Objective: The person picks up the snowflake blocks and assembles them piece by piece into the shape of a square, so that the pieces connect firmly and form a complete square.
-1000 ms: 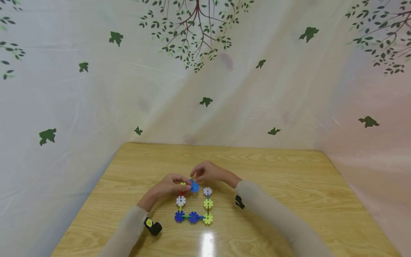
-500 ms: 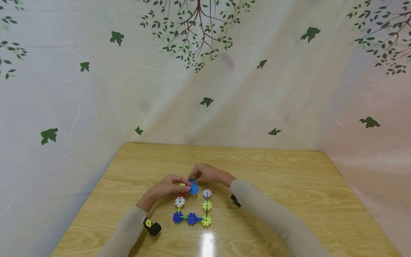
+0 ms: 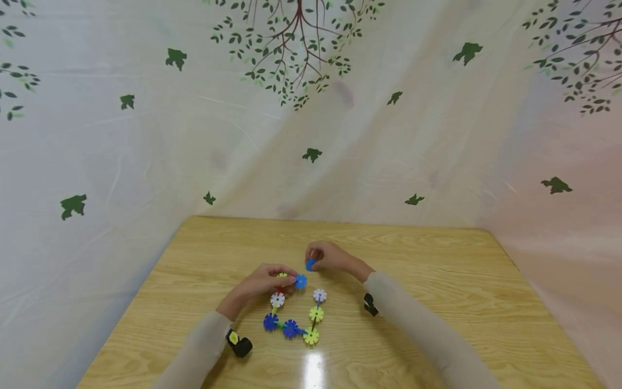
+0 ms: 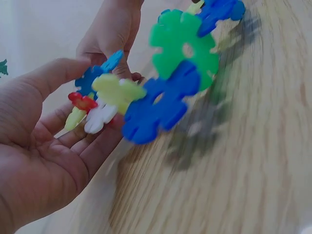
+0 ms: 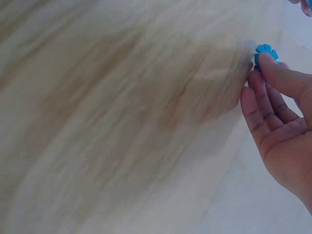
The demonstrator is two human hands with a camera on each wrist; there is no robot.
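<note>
My left hand (image 3: 262,283) pinches the end of a chain of notched plastic flower discs near a light blue disc (image 3: 301,281). The chain bends in a U shape, with a white disc (image 3: 277,300), a dark blue disc (image 3: 270,322), a yellow disc (image 3: 311,336) and others joined edge to edge. In the left wrist view, a green disc (image 4: 168,41) links dark blue ones, raised off the tabletop at this side. Farther back, my right hand (image 3: 335,256) pinches a separate blue disc (image 3: 310,265) between thumb and fingers, seen too in the right wrist view.
The wooden table (image 3: 413,270) reaches back to a pale curtain (image 3: 364,178) printed with leaves and birds. A white disc (image 3: 319,295) forms the chain's right free end. Black wrist cameras (image 3: 241,346) sit on both wrists.
My right hand has moved right and back with its blue disc, away from the left hand's disc. The left hand has shifted slightly right, and the chain's left part has skewed with it.
</note>
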